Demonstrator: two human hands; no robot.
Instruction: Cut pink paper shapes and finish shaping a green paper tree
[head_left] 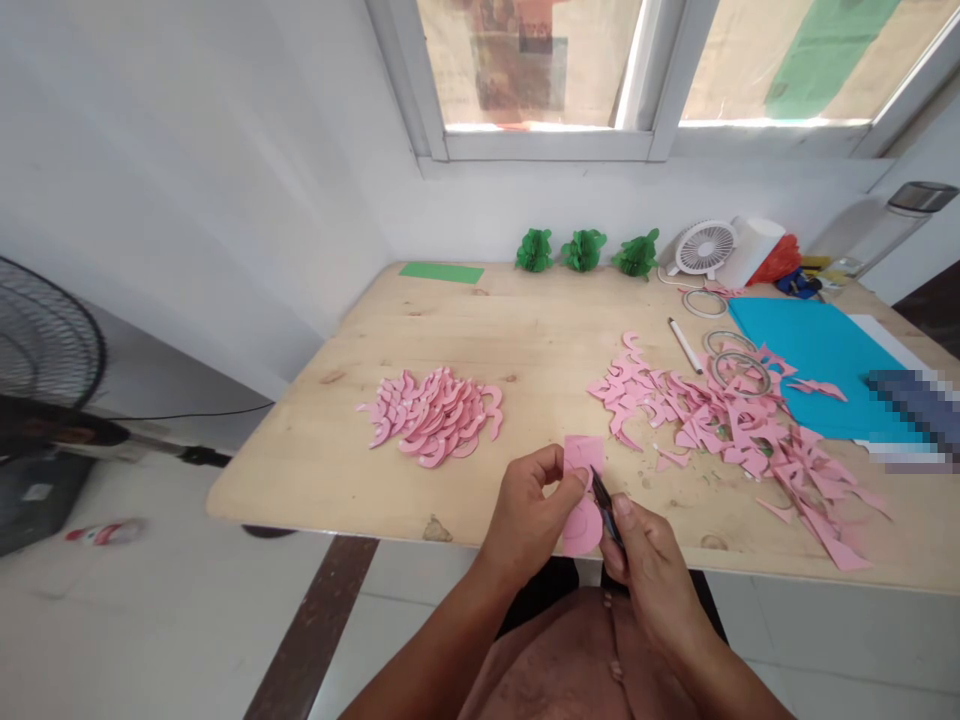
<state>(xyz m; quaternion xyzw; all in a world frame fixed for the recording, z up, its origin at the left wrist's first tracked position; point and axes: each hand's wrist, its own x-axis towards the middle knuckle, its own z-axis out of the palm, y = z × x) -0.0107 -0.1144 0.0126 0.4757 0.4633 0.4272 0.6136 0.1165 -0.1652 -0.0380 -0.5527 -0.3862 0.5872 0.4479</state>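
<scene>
Between the fingers of my left hand (529, 505) is a piece of pink paper (582, 530), pinched near its middle, with curved lines on its lower part. My right hand (646, 540) is closed around a pair of black scissors (604, 500), whose blades lie at the right side of the paper. Both hands are over the table's front edge. To their left lies a heap of curved pink paper cutouts (442, 415). Pink paper scraps (739, 425) are spread to the right of my hands.
On the wooden table (315, 430) are a green paper strip (441, 272), three green paper ornaments (583, 250), a white marker (685, 345), tape rolls (739, 372), blue sheets (810, 350) and a small white fan (705, 247). A black standing fan (45, 350) is at the left.
</scene>
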